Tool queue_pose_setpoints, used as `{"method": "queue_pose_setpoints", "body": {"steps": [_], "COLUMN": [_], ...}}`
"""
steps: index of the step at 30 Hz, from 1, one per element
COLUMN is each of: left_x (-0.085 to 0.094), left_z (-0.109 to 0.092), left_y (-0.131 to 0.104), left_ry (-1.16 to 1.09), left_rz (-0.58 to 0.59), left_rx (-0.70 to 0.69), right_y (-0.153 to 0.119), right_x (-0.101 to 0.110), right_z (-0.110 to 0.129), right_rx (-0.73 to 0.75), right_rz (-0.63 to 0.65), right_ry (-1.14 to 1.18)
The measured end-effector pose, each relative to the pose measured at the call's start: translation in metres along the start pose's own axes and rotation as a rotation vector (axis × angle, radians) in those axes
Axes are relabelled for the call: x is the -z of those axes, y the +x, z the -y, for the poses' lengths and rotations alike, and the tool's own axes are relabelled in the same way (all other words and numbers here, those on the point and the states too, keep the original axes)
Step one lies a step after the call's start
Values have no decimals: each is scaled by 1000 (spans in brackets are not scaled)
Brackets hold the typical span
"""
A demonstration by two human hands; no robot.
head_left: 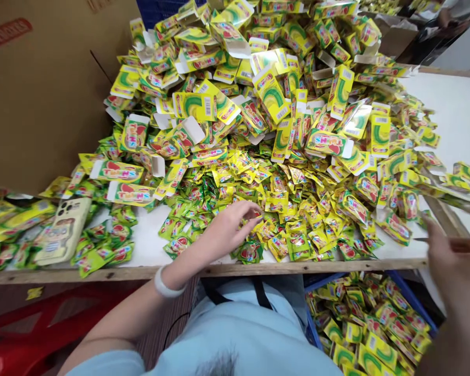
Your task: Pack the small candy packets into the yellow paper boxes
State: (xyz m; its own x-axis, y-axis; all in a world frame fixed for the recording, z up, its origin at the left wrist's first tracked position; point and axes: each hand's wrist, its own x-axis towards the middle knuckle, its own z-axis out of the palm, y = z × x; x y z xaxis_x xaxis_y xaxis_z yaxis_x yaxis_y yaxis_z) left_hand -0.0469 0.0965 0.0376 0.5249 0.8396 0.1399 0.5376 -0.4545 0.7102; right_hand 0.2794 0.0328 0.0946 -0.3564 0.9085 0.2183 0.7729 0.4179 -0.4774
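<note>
My left hand, with a pale band on its wrist, is over the near part of the candy heap. Its fingers are curved, with a gap to the thumb, and I see nothing between them. Under and around it lie small yellow sachets and green sachets with a watermelon print. My right hand is at the right edge of the view, smeared by motion, near a few yellow candy boxes; whether it holds anything is unclear. Beyond the sachets rises a big pile of yellow-green candy boxes, some with flaps raised.
A large cardboard carton stands at the left. A phone in a cream case lies on the white table near its wooden edge. Below right is a blue crate full of boxes; a red plastic stool is below left.
</note>
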Motion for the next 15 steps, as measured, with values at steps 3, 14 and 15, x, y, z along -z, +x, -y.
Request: {"method": "queue_pose_setpoints", "body": {"steps": [3,14,15], "left_x": [0,-1,0], "left_z": [9,24,27], "left_y": [-21,-28,-25], "left_ry": [212,-356,-442], "left_rz": [130,-158,-185], "left_rx": [81,390,412], "right_y": [14,46,46], "right_x": [-51,-152,-148], "right_z": [27,51,47], "right_rx": [-4,63,59], "right_rz": [32,107,91], "right_ry": [-145,-507,-460]}}
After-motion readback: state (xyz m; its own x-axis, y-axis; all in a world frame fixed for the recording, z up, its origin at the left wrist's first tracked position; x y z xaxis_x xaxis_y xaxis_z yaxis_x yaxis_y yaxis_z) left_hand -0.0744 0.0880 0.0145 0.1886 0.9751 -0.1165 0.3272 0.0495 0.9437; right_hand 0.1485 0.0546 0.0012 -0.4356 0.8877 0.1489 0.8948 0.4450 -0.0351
